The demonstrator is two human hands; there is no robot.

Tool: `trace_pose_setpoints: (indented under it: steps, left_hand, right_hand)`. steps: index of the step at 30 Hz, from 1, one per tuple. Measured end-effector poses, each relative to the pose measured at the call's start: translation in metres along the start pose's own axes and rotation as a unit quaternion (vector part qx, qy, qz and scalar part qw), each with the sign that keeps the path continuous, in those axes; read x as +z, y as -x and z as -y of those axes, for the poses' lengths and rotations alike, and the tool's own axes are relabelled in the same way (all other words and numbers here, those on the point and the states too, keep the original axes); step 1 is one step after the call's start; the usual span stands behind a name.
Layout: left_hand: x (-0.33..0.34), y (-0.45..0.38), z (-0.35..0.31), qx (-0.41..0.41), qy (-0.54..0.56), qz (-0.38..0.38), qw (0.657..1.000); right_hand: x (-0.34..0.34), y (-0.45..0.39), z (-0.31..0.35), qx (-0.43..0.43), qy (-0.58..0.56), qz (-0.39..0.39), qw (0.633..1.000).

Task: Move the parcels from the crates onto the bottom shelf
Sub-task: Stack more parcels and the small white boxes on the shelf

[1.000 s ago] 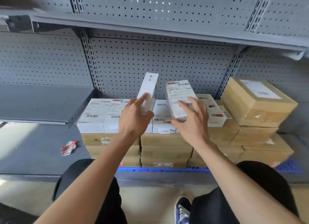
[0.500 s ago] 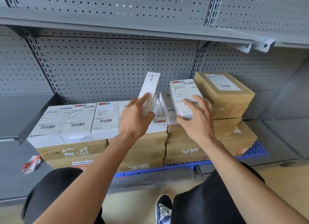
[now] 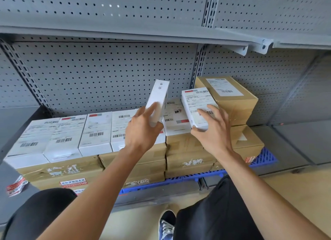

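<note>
My left hand (image 3: 142,130) grips a slim white parcel (image 3: 158,96) held upright on its end above the stack. My right hand (image 3: 213,132) grips a second white parcel (image 3: 196,103), label side up and tilted, beside a tall brown carton (image 3: 231,98). Below both hands, a row of white labelled parcels (image 3: 71,137) lies flat on stacked brown cartons (image 3: 186,150) on the bottom shelf. The cartons sit on a blue plastic pallet (image 3: 263,157). No crates are in sight.
Grey pegboard backs the shelving, and an upper shelf (image 3: 125,31) overhangs the stack. The grey bottom shelf (image 3: 295,141) continues to the right of the cartons. A red-and-white scrap of tape (image 3: 16,186) lies at the left. My knees and one shoe (image 3: 166,223) are below.
The view has swung left to right, so the stack now sits further left. Both hands keep their parcels, and the right one has come closer to the tall brown carton.
</note>
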State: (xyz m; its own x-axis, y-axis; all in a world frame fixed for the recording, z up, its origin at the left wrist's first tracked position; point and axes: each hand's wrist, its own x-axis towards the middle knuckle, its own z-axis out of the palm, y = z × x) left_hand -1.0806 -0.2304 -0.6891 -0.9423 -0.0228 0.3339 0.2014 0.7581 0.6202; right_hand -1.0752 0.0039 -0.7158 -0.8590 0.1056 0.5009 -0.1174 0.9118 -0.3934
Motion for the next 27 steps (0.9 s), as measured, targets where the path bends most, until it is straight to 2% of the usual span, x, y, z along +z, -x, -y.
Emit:
trace_pose_setpoints:
  steps: [10, 27]
  left_hand:
    - [0.006, -0.001, -0.008, 0.002, -0.02, -0.004, 1.0]
    - [0.013, -0.001, -0.012, -0.003, -0.029, -0.013, 0.999]
  right_hand:
    - [-0.003, -0.002, -0.01, -0.014, 0.023, 0.014, 1.0]
    - [0.004, -0.001, -0.035, 0.032, -0.043, 0.047, 0.997]
